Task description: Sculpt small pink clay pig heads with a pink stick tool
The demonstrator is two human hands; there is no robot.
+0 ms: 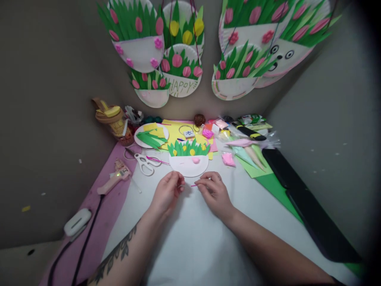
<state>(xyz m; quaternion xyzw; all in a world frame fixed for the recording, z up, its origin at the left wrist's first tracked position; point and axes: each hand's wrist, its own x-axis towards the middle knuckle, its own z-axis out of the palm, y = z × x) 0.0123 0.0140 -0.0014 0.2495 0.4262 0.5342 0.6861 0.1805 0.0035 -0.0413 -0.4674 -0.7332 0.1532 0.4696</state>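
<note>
My left hand [169, 191] is closed in front of the paper-plate craft, its fingertips pinched on something too small to make out. To its right, my right hand [214, 194] pinches a thin pink stick [194, 185] between thumb and fingers, its tip pointing left. Just beyond both hands lies the white half-plate craft [189, 165] with green paper grass [188, 147], small yellow flowers and a pink blob [195, 160] on its front. A gap separates my two hands.
White scissors [145, 163] and a pink glue gun [114, 179] with a black cord lie left. Beyond are a plate [138, 137] of green paper and a tumbler [117, 125]. Clay bags [228, 159] and a black folded object [315, 218] lie right. Finished plates [143, 53] hang on the wall.
</note>
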